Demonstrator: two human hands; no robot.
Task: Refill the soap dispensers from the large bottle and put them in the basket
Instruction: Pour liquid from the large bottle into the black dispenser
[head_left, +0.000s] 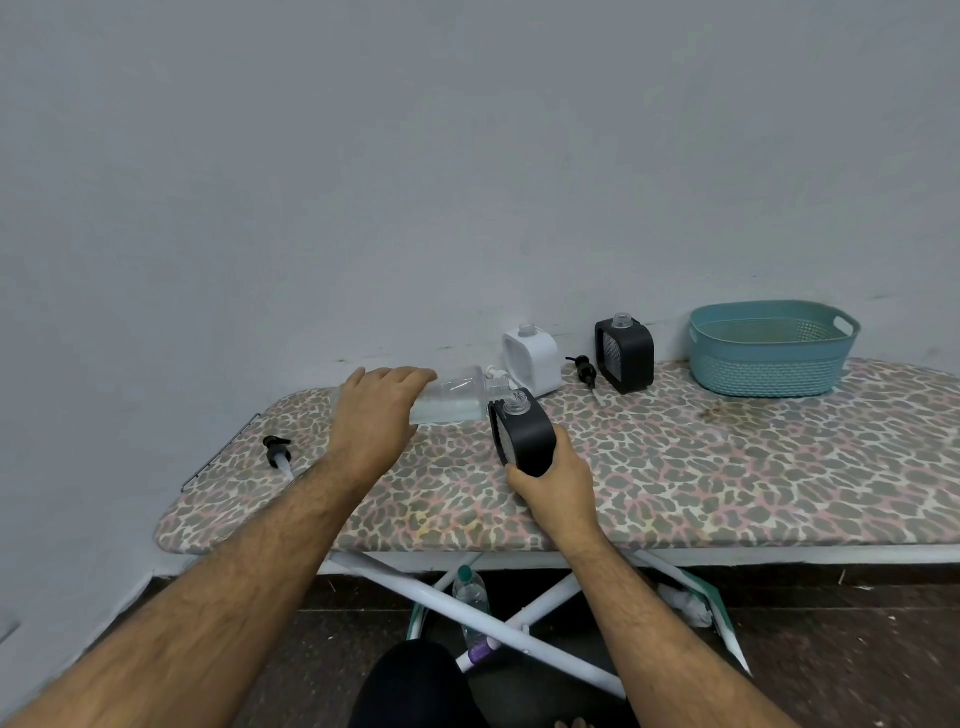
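My left hand (376, 413) grips a large clear bottle (457, 397), tipped on its side with its open mouth over the neck of a black soap dispenser (522, 434). My right hand (553, 480) holds that dispenser from below, tilted slightly left. A white dispenser (532, 361) and a second black dispenser (623, 353) stand uncapped near the wall. The teal basket (769, 364) sits at the back right with nothing visible inside.
Everything rests on a leopard-print ironing board (675, 478) against a grey wall. One black pump head (278, 452) lies at the left end, another (584, 370) between the white and black dispensers. A plastic bottle (470, 597) stands on the floor under the board.
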